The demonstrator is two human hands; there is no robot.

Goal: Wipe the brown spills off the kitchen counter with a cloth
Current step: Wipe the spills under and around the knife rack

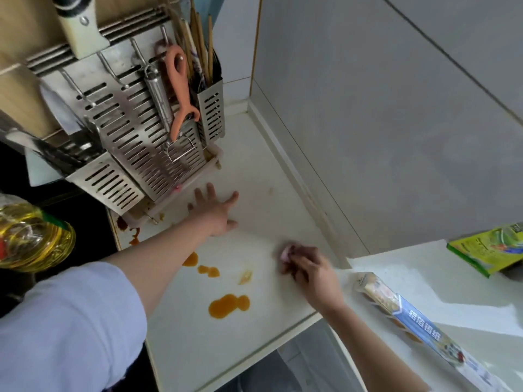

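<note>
**Two hands, one cloth, several spills on the white counter**

We count two hands. Our left hand (215,212) lies flat on the counter (254,176) with its fingers spread and straight, holding nothing, just in front of the steel utensil rack (147,137). Our right hand (308,271) curls its fingers round one small pink cloth (285,253) and presses it to the counter near the back wall (396,108); it is blurred.

We count three large orange-brown spills (229,305) between the two arms: one big double blot near the front edge, a smaller pair (208,271) above it, and one (191,258) partly under the left forearm. A pale smear (245,277) lies just beside them, and darker stains (135,236) sit at the foot of the rack.

The rack holds one orange peeler (178,89) and a bunch of chopsticks (201,46). One boxed foil roll (410,315) and one green packet (486,250) lie on the counter at right; one oil bottle (31,236) stands at left. The wall is plain grey.
</note>
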